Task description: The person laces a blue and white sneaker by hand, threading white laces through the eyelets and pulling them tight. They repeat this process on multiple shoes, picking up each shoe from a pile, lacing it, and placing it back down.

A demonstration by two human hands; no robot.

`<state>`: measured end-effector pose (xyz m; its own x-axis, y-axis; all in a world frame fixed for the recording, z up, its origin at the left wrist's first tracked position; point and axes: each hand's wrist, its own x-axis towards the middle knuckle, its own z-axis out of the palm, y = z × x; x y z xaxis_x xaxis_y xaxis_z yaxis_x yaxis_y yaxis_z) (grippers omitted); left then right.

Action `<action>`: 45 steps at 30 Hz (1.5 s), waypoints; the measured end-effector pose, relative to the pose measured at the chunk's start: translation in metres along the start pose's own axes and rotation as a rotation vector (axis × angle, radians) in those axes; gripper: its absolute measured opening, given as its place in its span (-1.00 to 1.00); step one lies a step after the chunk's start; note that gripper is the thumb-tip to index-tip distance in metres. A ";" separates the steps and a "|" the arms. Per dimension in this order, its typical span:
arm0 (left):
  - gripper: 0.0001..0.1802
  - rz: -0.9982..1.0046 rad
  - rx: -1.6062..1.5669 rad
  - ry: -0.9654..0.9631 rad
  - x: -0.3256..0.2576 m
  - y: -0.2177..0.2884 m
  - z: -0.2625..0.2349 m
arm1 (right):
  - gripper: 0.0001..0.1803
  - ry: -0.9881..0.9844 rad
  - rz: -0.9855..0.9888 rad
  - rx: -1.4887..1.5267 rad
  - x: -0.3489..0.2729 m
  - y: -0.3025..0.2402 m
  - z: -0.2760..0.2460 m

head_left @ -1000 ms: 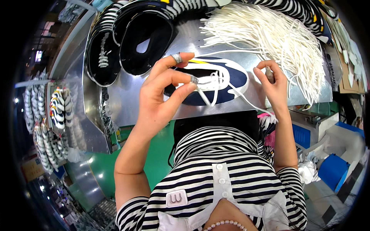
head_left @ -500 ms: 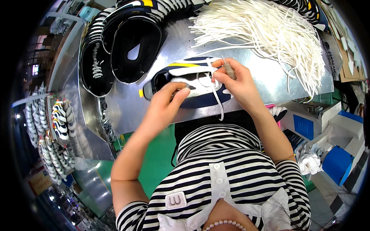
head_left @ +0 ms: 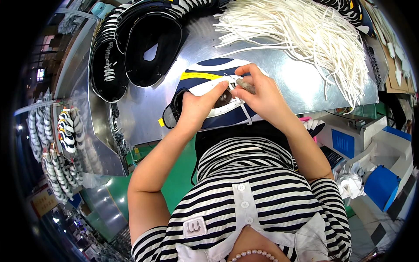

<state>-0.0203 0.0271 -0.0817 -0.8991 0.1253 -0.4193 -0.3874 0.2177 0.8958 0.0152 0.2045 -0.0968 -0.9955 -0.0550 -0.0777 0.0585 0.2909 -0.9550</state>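
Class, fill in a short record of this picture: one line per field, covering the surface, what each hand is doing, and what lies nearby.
Surface: shiny metal worktable
Left hand: presses down on the navy shoe upper with yellow stripe and white trim
Right hand: pinches a white lace at the upper's eyelets
Behind: heap of loose white flat laces
Left of work: stack of black shoe uppers

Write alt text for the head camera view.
Both hands, left hand and right hand, thread a white shoelace into a navy shoe upper on a metal workbench. A pile of white laces lies beyond; black shoe uppers sit left.
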 end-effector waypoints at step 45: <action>-0.64 -0.100 -0.493 -0.523 -0.020 0.039 -0.058 | -0.74 0.328 -0.115 -0.411 0.033 0.024 0.024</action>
<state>-0.0295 -0.0233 -0.0297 -0.6872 0.6011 -0.4080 -0.6207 -0.1941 0.7596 -0.0143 0.1869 -0.1296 -0.9689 0.1734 0.1768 -0.0210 0.6540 -0.7562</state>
